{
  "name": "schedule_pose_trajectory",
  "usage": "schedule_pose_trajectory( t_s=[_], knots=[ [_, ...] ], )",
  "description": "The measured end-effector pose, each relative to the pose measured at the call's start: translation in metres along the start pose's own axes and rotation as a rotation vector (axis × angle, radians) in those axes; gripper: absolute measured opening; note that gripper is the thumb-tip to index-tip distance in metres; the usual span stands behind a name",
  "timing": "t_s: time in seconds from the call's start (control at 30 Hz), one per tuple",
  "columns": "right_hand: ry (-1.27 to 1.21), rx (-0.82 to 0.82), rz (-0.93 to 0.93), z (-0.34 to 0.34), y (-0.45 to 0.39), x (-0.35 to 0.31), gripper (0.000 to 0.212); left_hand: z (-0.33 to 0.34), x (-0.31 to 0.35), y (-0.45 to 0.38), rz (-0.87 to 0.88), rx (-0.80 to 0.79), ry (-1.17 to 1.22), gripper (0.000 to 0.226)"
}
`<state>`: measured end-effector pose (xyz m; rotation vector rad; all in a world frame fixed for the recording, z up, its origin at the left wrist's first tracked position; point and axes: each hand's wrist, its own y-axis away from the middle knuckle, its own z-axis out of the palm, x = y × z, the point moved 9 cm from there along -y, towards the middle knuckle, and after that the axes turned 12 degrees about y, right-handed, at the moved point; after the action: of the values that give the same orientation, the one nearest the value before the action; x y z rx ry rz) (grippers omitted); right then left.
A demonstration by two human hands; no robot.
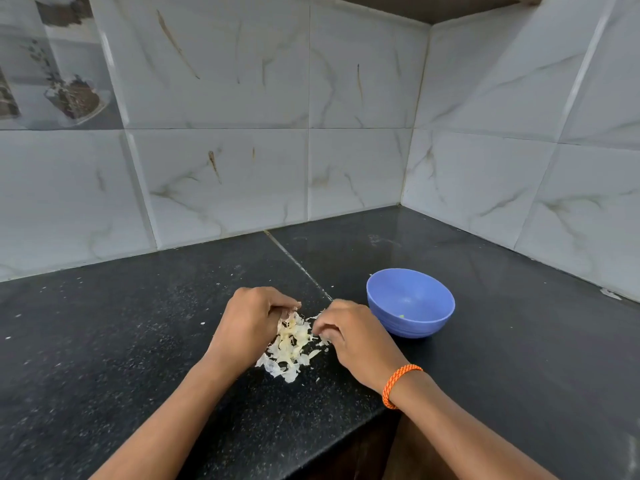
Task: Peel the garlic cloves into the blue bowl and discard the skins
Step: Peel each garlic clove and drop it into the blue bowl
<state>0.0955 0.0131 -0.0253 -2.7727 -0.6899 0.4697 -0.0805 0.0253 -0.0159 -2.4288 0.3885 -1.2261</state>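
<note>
**Two hands at the skin pile, blue bowl nearly bare**

Two hands work a heap of papery garlic skins (289,348) on the black tabletop (138,341). The left hand (251,323) curls over the far left edge of the heap, its fingers bent round some skins at the top; whether a clove sits inside that grip cannot be told. The right hand (349,336), with an orange braided wristband (398,384) at the wrist, rests at the right edge of the heap with fingers curled, pinching a scrap of skin at the fingertips.

Just to the right of that hand stands the blue bowl (410,303), upright and close by but not touching it. Only a tiny pale speck shows on its inner wall; no whole peeled cloves can be made out inside, though the near inner side is hidden by the rim.

Judging by the large loose heap and the lack of visible unpeeled cloves, this looks like the gathering or sorting stage, either finishing a last clove or collecting the skins to discard. The next move calls for a firm scoop, since the flakes are light and scatter easily; small bits already dot the tabletop around the heap.

Marbled wall tiles (221,174) close off the corner behind. Nothing lies between the hands and the bowl, and no bin is in view.
</note>
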Motion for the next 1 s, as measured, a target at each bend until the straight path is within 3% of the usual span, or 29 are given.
schedule_pose_trajectory(
  t_s=[0.07,0.17,0.3,0.47,0.7,0.87,1.0],
  knots=[
    [0.039,-0.014,-0.012,0.002,-0.005,-0.005,0.032,0.000,0.002,0.000,0.007,-0.015,-0.006,0.028],
    [0.036,-0.014,-0.024,-0.002,-0.011,-0.014,0.023,-0.002,0.007,-0.001,0.041,-0.010,-0.035,0.007],
    [0.141,-0.075,-0.072,0.007,-0.015,-0.026,0.019,-0.002,-0.001,-0.001,0.031,-0.018,-0.128,0.021],
    [0.205,-0.139,-0.074,0.018,-0.013,-0.026,0.019,0.003,-0.008,0.000,0.016,-0.046,-0.208,0.020],
    [0.186,-0.083,-0.019,0.007,-0.011,-0.014,0.011,0.003,-0.009,0.000,-0.002,-0.024,-0.132,0.005],
    [0.068,0.006,0.066,-0.009,-0.015,0.000,0.021,0.003,-0.007,-0.003,-0.009,-0.026,-0.055,0.012],
    [0.095,0.080,0.088,-0.017,-0.013,0.002,0.014,0.004,-0.009,-0.001,-0.034,-0.049,-0.025,0.006]
  ],
)
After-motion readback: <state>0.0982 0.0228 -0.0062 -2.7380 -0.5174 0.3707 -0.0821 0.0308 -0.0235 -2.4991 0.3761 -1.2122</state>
